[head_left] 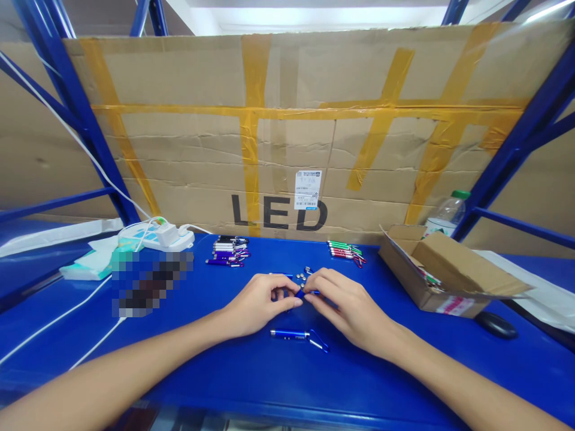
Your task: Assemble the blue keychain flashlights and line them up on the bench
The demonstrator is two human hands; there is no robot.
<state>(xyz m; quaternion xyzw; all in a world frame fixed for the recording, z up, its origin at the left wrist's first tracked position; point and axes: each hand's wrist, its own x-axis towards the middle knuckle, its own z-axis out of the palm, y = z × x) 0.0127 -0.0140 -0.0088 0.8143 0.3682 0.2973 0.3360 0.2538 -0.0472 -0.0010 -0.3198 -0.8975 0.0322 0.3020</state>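
Between my fingertips, over the middle of the blue table, is a small blue metal flashlight piece [300, 293] with a silver round piece at its upper end. My left hand [260, 304] pinches it from the left, and my right hand [348, 304] grips it from the right; the fingers hide most of it. Just beyond lie several small silver button cells [300, 276] and another blue tube [283, 275], partly covered by my left hand. Nearer to me a blue keychain flashlight [288, 334] lies flat, its blue carabiner clip [318, 341] pointing right.
Black, silver and purple flashlights [228, 251] lie in a row at the back left, green and red ones [345, 251] at the back right. An open cardboard box [431, 299], a black mouse [496, 325] and a bottle [447, 214] stand right. A power strip [179, 240] with cables lies left.
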